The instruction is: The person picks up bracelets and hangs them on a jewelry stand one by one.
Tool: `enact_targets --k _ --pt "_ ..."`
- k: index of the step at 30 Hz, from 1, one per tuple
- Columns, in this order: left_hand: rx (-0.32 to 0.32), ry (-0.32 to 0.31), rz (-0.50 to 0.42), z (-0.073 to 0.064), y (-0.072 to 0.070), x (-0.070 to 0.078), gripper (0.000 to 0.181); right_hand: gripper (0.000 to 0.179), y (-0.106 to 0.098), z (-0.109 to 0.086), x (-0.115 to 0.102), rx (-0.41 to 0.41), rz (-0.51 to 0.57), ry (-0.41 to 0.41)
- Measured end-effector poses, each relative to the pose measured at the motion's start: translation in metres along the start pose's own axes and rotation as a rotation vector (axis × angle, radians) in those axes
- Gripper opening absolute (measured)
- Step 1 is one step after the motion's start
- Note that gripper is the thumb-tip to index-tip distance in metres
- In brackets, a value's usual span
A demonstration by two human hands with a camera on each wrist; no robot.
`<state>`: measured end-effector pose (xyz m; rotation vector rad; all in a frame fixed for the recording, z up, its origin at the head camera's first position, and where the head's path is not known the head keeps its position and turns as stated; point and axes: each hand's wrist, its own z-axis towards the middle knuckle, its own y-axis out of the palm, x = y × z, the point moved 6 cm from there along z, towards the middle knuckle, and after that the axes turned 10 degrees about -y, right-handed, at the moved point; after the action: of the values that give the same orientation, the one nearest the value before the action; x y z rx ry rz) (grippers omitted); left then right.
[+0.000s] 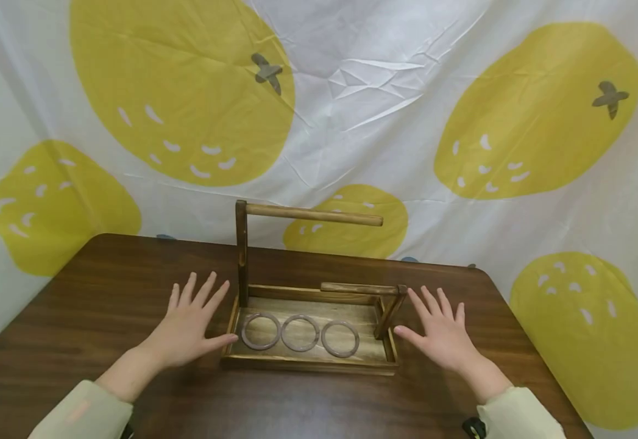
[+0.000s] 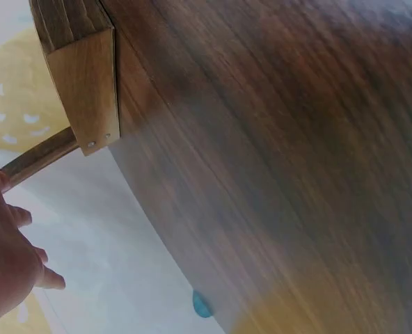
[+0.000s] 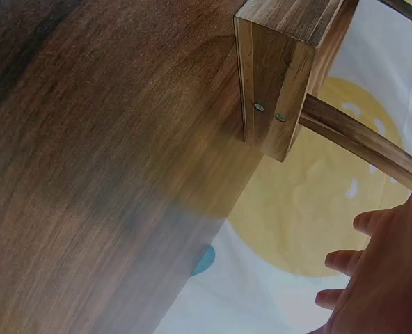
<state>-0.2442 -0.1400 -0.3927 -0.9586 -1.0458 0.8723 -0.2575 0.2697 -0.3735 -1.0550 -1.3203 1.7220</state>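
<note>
A wooden bracelet stand has a shallow tray (image 1: 308, 363) at its base. Three greyish-mauve bangles (image 1: 260, 347) lie flat in a row inside it. From the tray's left end rises a tall post with a long bar (image 1: 313, 214); a shorter post with a short bar (image 1: 359, 288) stands at the right end. My left hand (image 1: 184, 326) is spread beside the left end, its thumb tip right at the tray's edge. On the other side, my right hand (image 1: 442, 332) is spread with its fingers extended near the short post. Neither hand holds anything.
The stand sits on a dark brown wooden table (image 1: 132, 292) with rounded far corners. Behind it hangs a white cloth (image 1: 362, 134) printed with large yellow lemons. In the right wrist view, two screw heads (image 3: 280, 117) show on the tray's end.
</note>
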Motion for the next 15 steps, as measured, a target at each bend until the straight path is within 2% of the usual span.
enact_targets --k 5,9,12,15 --pt "-0.001 0.027 0.012 0.003 0.001 0.006 0.091 0.078 0.000 -0.002 0.001 -0.004 0.036 0.012" --pt "0.025 0.066 0.032 0.005 0.002 0.013 0.092 0.075 0.000 -0.004 0.000 -0.021 0.107 0.025" --pt "0.038 0.096 0.040 0.006 0.002 0.018 0.093 0.074 0.002 -0.004 0.000 -0.049 0.220 0.037" --pt "0.049 0.125 0.039 0.008 0.002 0.022 0.093 0.074 0.005 -0.004 0.001 -0.076 0.379 0.085"
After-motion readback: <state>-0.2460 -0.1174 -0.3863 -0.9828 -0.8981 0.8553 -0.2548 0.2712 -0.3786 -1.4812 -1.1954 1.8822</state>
